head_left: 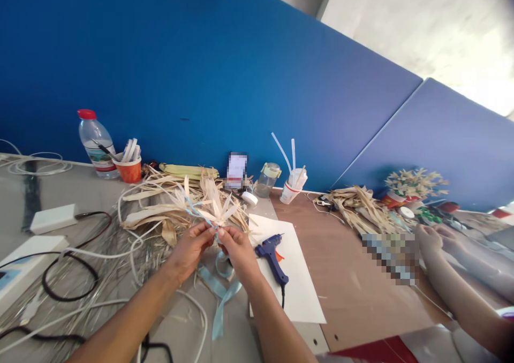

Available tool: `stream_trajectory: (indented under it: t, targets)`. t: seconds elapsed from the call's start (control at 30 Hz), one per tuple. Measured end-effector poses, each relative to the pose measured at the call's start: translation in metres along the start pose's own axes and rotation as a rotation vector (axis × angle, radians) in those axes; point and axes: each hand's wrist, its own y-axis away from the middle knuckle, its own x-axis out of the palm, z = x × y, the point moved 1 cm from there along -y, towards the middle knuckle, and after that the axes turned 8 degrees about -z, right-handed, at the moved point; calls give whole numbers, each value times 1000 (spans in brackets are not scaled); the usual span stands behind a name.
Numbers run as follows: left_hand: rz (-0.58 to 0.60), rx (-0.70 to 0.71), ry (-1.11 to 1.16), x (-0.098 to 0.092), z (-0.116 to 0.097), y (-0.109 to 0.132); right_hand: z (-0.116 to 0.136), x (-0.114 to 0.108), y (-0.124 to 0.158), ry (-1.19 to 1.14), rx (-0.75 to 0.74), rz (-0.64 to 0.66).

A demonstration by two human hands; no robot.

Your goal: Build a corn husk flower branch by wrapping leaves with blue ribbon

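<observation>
My left hand (189,249) and my right hand (237,249) meet above the table, fingers pinched together on a small bundle of dried husk strips (212,208) that fans upward. A light blue ribbon (220,293) is wound around the bundle's base and trails down onto the table between my forearms. Both hands are closed on the bundle and ribbon.
A blue glue gun (272,251) lies on white paper (297,282) just right of my hands. Loose husks (160,202), a water bottle (95,144), an orange cup (129,169), a jar (268,179) and cables (68,266) crowd the left. Another person's hands (431,240) work at the right.
</observation>
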Motion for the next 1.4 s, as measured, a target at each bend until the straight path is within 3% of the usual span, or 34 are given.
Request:
stream_trajectory:
  t: [0.1, 0.23, 0.37, 0.53, 0.7, 0.93, 1.13, 1.4]
  targets:
    - [-25, 104, -136, -4, 0, -4, 1, -6, -3, 116, -108, -67]
    - [-2, 128, -280, -7, 3, -5, -1, -8, -5, 126, -198, -112]
    - [78, 64, -320, -3, 4, 0, 2, -6, -3, 24, -122, -69]
    - [189, -115, -143, 3, -5, 8, 9, -6, -2, -130, 0, -15]
    - [205, -227, -84, 2, -9, 9, 6, -7, -3, -351, 133, 80]
    - [195, -186, -205, -1, -6, 8, 5, -10, -4, -443, 262, 200]
    - [103, -7, -407, 2, 0, 7, -6, -11, -8, -384, 234, 103]
    - [145, -55, -371, 0, 0, 7, -2, -12, -8, -146, 103, 32]
